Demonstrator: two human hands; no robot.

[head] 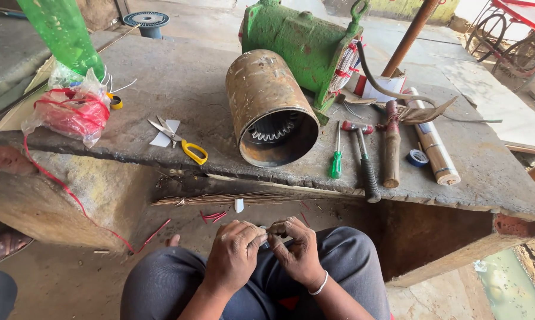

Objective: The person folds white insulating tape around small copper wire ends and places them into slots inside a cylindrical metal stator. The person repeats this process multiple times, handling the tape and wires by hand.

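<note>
Both hands meet over the lap, below the surface's front edge. Left hand (233, 253) and right hand (298, 252) each with grip pressed together, pinching a small pale piece (264, 237) between the fingertips; what the piece is, too small to tell. Bangle (321, 285) on the right wrist. Dark trousers (161, 284) under both hands.

On the ground ahead of the knees: bundle of thin sticks (232, 200), short red offcuts (213, 216), a small white scrap (238, 205).

Up on the stone surface (184, 77), front row left to right: plastic bag (72, 112) with red cord inside, one red strand (66, 189) trailing off the edge to the ground; yellow-handled scissors (181, 142) lying on white paper (163, 135); rusty steel cylinder (270, 109) on its side, open end facing the person, slotted core visible inside; green screwdriver (336, 157); hammer (365, 160); wooden handle (391, 148); paper roll (436, 145); blue tape (417, 157) just beside the roll.

Behind the cylinder, touching it, green motor housing (297, 41) with windings at its end. Green bottle (63, 32) far left, above the bag. Wire spool (147, 21) at the back
</note>
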